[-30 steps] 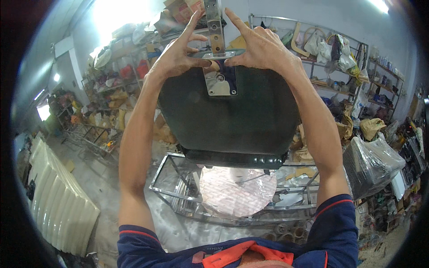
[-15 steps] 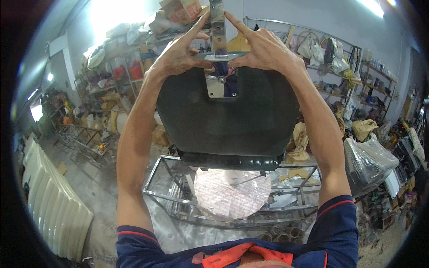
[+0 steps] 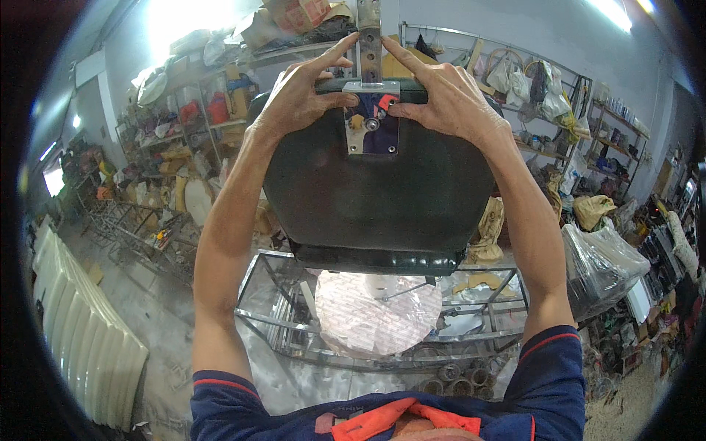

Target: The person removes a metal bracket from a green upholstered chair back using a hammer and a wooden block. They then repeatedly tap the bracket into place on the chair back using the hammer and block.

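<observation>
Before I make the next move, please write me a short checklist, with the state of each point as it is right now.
1. Left hand at the bracket plate: ok, the thumb lies on its left edge.
2. Right hand at the plate: ok, the thumb lies on its right edge.
3. Centre bolt in place: ok; a round head shows on the plate.
4. Centre bolt tight: cannot tell.
5. Whole perforated metal bar in sight: not ok, the picture's top edge cuts it off.
6. Dark green panel supported from below: cannot tell; whatever bears it is hidden.
</observation>
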Tool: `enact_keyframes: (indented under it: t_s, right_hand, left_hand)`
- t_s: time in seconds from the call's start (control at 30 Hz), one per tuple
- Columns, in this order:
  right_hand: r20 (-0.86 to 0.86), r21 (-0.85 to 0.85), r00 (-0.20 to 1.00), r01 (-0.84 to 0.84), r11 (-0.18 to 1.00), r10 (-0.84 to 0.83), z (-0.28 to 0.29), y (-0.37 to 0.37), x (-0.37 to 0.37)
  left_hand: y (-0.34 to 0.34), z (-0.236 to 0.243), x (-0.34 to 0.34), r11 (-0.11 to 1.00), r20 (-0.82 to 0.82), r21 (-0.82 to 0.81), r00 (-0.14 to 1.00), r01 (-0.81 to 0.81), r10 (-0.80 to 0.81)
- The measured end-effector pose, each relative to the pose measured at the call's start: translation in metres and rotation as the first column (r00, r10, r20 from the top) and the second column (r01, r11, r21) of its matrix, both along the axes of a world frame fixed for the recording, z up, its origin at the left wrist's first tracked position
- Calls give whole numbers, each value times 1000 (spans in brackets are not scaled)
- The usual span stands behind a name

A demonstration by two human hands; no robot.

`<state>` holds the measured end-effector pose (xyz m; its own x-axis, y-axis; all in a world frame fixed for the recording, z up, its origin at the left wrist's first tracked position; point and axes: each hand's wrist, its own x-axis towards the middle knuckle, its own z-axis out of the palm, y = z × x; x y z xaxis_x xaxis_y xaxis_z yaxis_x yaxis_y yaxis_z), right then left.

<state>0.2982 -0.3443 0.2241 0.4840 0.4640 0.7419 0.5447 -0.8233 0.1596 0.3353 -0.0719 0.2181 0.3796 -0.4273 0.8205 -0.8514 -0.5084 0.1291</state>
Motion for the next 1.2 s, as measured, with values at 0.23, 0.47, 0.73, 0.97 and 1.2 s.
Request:
enact_keyframes:
  t_s: [0.23,0.47,0.73,0.97,1.2]
  right_hand:
    - [30,15,999,-12,1000,11,-1,-1,5]
    - [10,3,999,33,999,-33,-2,2,1]
    - [132,-49,987,-89,995,94,-13,-6,5]
    - [167,-90,975,-134,987,147,-13,-8,5]
    - [141,-86,984,-93,992,104,-10,-5,0]
  left_hand:
    - [2,-5,5,1000,41,-1,999,8,-8]
    - [2,-10,9,999,70,-31,998,7,-5]
    - [6,-17,17,995,78,-80,995,68,-62]
    - [3,-10,-4,1000,39,1,999,-28,28]
    - [4,-9,-3,999,99,-14,994,41,-39]
